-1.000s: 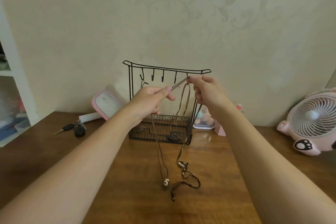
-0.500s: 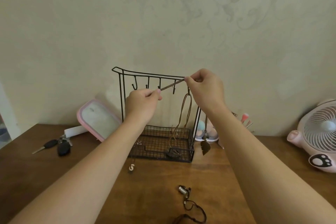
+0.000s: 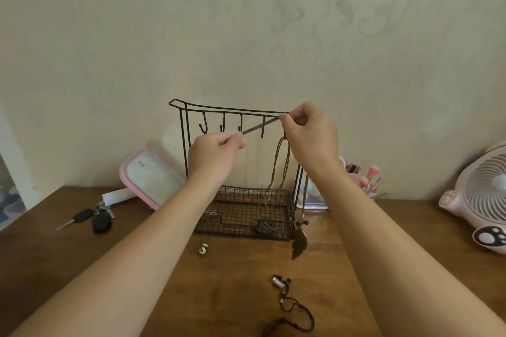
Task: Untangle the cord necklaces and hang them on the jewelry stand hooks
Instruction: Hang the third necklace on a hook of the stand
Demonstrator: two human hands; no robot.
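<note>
I hold a stretch of brown cord (image 3: 260, 125) taut between my two hands at the middle of the frame, in front of the black wire stand (image 3: 241, 169). My left hand (image 3: 215, 153) is closed, thumb and forefinger pinched on the lower end of the cord. My right hand (image 3: 309, 134) sits higher and to the right, fingers also pinched shut on the cord, just at the right end of the stand's top bar. The cord slants up from left to right across the row of hooks (image 3: 223, 124), passing in front of them; I cannot tell whether it touches any.

Below my right hand a looped tan necklace (image 3: 284, 161) hangs from the right end of the stand, its lower part trailing down into the wire basket (image 3: 241, 213) at the base. A leaf pendant (image 3: 298, 243) dangles at the basket's right front corner, and a small white bead (image 3: 203, 249) hangs near its left front corner, under my left forearm.

Another necklace (image 3: 290, 306), dark corded with a small silver piece, lies loose on the counter (image 3: 241, 295) at the lower middle of the frame, well apart from the stand.

At the left of the frame, keys (image 3: 93, 219) lie on the counter and a pink-rimmed lid (image 3: 150, 178) leans against the wall. At the right edge stands a pink fan (image 3: 482, 194), and a cup of brushes (image 3: 364, 180) sits behind my right forearm.
</note>
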